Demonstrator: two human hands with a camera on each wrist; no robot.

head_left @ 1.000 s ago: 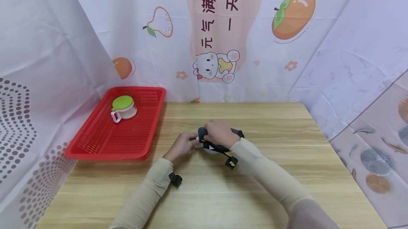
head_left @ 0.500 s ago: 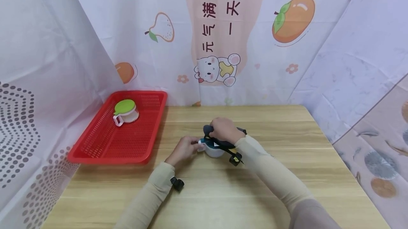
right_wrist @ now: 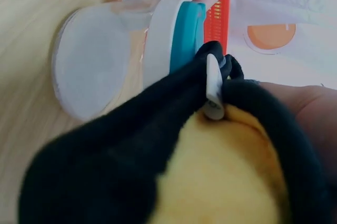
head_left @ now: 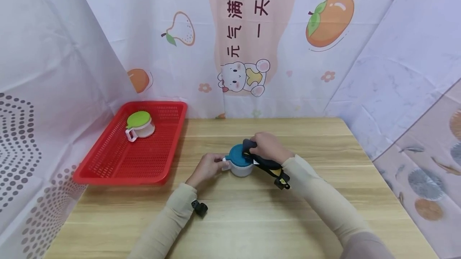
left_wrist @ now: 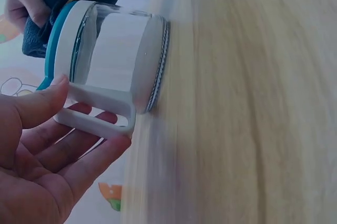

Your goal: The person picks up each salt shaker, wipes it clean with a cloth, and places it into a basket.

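Note:
A seasoning jar [head_left: 241, 171] with a teal lid [head_left: 239, 155] and a clear body stands upright on the table. My left hand [head_left: 207, 167] grips its white handle [left_wrist: 100, 95], thumb on top and fingers beneath, seen closely in the left wrist view. My right hand [head_left: 271, 147] holds a bunched dark cloth [head_left: 265, 162] with a yellow side and a white tag [right_wrist: 213, 88]. This cloth lies at the lid's right edge and hides part of it. In the right wrist view, the cloth covers most of my right hand.
A red plastic basket [head_left: 144, 163] stands on the left of the wooden table [head_left: 237, 227]. Inside it sits a similar jar [head_left: 145, 130] with a green lid [head_left: 138, 119]. A printed curtain [head_left: 201, 59] hangs behind the table.
My right hand and the cloth have slid right across the lid, uncovering most of its teal top. The left hand stays at the handle.

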